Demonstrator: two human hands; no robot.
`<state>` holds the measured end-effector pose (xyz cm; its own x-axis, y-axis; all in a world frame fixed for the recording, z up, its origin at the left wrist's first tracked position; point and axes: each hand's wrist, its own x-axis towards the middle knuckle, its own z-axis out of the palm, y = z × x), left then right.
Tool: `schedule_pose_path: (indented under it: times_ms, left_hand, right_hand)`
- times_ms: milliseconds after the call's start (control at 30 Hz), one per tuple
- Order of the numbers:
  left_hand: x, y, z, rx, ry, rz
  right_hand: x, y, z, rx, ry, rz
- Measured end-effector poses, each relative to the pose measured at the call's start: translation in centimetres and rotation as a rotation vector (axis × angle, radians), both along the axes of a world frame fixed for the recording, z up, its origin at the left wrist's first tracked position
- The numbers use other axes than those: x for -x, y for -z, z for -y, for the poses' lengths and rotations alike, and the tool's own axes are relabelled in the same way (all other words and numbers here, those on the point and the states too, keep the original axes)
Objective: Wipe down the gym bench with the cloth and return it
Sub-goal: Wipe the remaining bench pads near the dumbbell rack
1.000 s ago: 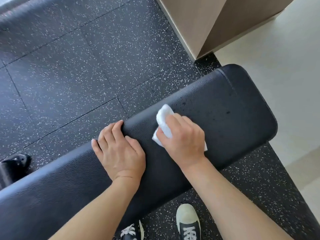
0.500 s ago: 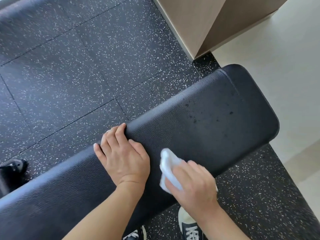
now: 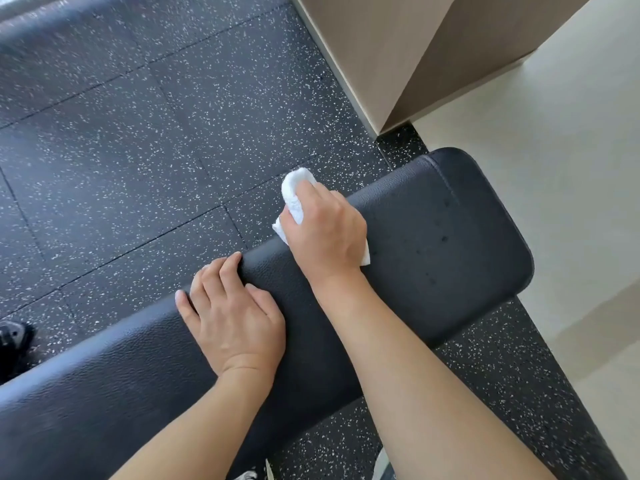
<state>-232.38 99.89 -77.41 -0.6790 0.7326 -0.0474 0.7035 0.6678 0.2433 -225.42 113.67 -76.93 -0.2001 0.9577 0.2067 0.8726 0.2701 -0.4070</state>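
A black padded gym bench (image 3: 450,258) runs diagonally from lower left to its rounded end at the right. My right hand (image 3: 322,233) grips a bunched white cloth (image 3: 294,192) and presses it on the bench's far edge; the cloth pokes out past my fingers over the floor. My left hand (image 3: 232,317) lies flat on the pad just left of it, fingers curled over the far edge, holding nothing. Small dark specks show on the pad near the bench's end.
Dark speckled rubber floor tiles (image 3: 156,150) lie beyond the bench. A beige cabinet corner (image 3: 391,64) stands at the top, next to pale flooring (image 3: 554,150) on the right. A black metal part (image 3: 14,337) sits at the left edge. My shoes peek out at the bottom.
My right hand has swept the cloth from the near edge of the pad across to its far edge. My left hand has stayed on the bench.
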Motion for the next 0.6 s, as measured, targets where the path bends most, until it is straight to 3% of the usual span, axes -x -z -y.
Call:
schedule_pose_path:
  times_ms: [167,333,500,600]
  left_hand:
    - [0.0,0.3,0.1,-0.023,-0.005,0.001]
    - [0.0,0.4,0.3,-0.034,-0.018,0.013]
    - [-0.2,0.2,0.3,-0.034,-0.014,-0.015]
    - [-0.2,0.1,0.2,-0.015,-0.012,-0.027]
  right_hand:
    - [-0.8,-0.1,2.0,-0.081,-0.120,-0.046]
    - [-3.2,-0.4,9.3,-0.014,-0.162,-0.144]
    - [-12.6,0.2,11.1,-0.152,-0.441,-0.011]
    - [-19.0,0.4,7.8,-0.186,-0.261,0.044]
